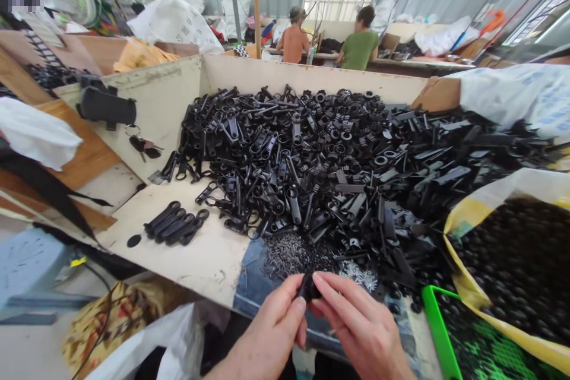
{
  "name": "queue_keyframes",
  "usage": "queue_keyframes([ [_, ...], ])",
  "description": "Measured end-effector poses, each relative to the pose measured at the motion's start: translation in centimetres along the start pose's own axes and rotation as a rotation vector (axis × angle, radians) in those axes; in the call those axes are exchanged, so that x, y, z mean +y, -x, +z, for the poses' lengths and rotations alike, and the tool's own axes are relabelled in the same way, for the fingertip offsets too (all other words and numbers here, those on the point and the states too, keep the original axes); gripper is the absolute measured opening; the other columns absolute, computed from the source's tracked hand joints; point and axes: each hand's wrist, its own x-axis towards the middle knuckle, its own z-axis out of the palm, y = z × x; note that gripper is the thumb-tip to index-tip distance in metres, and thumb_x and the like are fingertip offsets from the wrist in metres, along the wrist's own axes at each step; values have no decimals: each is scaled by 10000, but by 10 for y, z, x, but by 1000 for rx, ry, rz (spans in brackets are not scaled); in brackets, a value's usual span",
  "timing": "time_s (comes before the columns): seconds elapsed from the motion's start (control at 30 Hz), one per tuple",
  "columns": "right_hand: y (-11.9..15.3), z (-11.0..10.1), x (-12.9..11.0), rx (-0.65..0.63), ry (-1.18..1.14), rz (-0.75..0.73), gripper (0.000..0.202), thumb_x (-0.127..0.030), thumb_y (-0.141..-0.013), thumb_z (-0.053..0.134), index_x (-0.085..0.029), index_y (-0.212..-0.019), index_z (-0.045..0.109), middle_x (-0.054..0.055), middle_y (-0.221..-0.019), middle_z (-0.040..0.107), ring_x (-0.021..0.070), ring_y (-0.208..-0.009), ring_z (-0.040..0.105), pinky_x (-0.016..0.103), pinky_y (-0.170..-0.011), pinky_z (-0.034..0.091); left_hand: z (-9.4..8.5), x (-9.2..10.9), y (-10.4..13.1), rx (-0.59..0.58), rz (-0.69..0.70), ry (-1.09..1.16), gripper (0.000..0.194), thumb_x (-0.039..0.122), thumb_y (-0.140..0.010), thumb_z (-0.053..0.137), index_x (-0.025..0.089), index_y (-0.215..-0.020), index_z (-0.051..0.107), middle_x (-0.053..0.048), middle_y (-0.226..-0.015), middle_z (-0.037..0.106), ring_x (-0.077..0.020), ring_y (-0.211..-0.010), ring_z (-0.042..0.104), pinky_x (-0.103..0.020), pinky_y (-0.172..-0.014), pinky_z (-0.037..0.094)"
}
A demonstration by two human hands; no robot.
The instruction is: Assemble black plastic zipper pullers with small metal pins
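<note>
Close to the bench's front edge, my left hand [280, 314] and my right hand [356, 314] meet around a small black plastic part [310, 286]. Both sets of fingers are closed on it and cover most of its shape. Just beyond them lie a heap of small dark metal pieces [289, 252] and a few bright silver pins [360, 275] on a blue cloth [249, 276]. Behind those spreads a big pile of black plastic parts [285, 160], many with ringed ends. To the left, several similar ringed black pieces [176, 222] lie side by side in a row.
A yellow-edged sack of black balls [529, 255] and a green tray [439, 332] stand at the right. Wooden side boards [312, 71] border the bench. Keys [145, 145] hang at left, above a blue stool [31, 267]. Two people [365, 41] sit at a far bench.
</note>
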Motion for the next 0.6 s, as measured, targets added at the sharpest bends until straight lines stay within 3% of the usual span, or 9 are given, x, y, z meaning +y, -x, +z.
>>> queue_keyframes([
  [0.27, 5, -7, 1, -73, -78, -3, 306, -124, -1004, 602, -181, -1293, 684, 110, -1088, 791, 183, -931, 774, 246, -803, 657, 1, -10, 4, 21, -60, 31, 544, 499, -988, 483, 134, -1385, 557, 39, -679, 516, -170, -695, 483, -310, -753, 383],
  [0.43, 8, -5, -4, -48, -92, 95, 279, -175, -1018, 597, -208, -1274, 700, 87, -1004, 785, 183, -843, 774, 244, -738, 655, 6, -16, 1, 2, -56, 152, 637, 585, -937, 569, 130, -1383, 576, 41, -650, 514, -157, -642, 455, -290, -673, 353],
  [0.6, 15, 3, -12, 4, -34, 203, 224, -251, -1033, 593, -198, -1211, 717, 69, -900, 767, 180, -741, 768, 235, -669, 637, 14, -33, -3, 64, -43, 266, 701, 604, -899, 637, 142, -1421, 560, 26, -638, 556, -169, -644, 496, -285, -649, 351],
])
